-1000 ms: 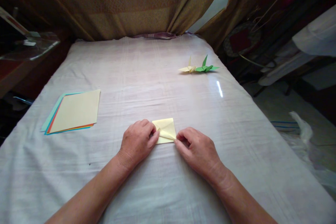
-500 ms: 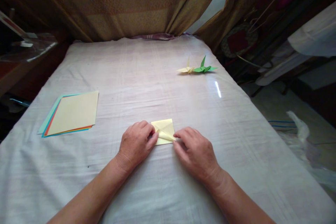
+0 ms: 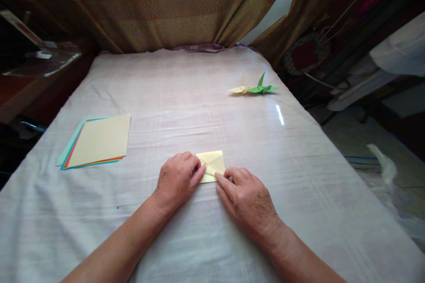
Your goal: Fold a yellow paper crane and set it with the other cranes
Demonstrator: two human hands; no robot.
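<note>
A small square of folded pale yellow origami paper (image 3: 213,159) lies flat on the cloth, with a diagonal crease and a turned-over flap on its near half. My left hand (image 3: 179,181) is closed at the paper's left edge, thumb and fingers pinching the flap's left end. From the other side, my right hand (image 3: 249,199) presses its index fingertip on the flap near the lower right corner. The right thumb sits at the near edge and the other fingers are curled. Parts of both side edges are hidden under the fingers.
A stack of coloured paper sheets (image 3: 99,141), cream on top, lies to the left. Toward the back right stand a cream paper crane (image 3: 242,89) and a green paper crane (image 3: 263,88), touching. The pale cloth (image 3: 179,106) has some wrinkles; a brown curtain (image 3: 159,9) hangs behind.
My right index finger has moved left from the paper's right corner onto the flap, which now lies flatter. My left hand keeps its place on the paper. The whole view has shifted slightly.
</note>
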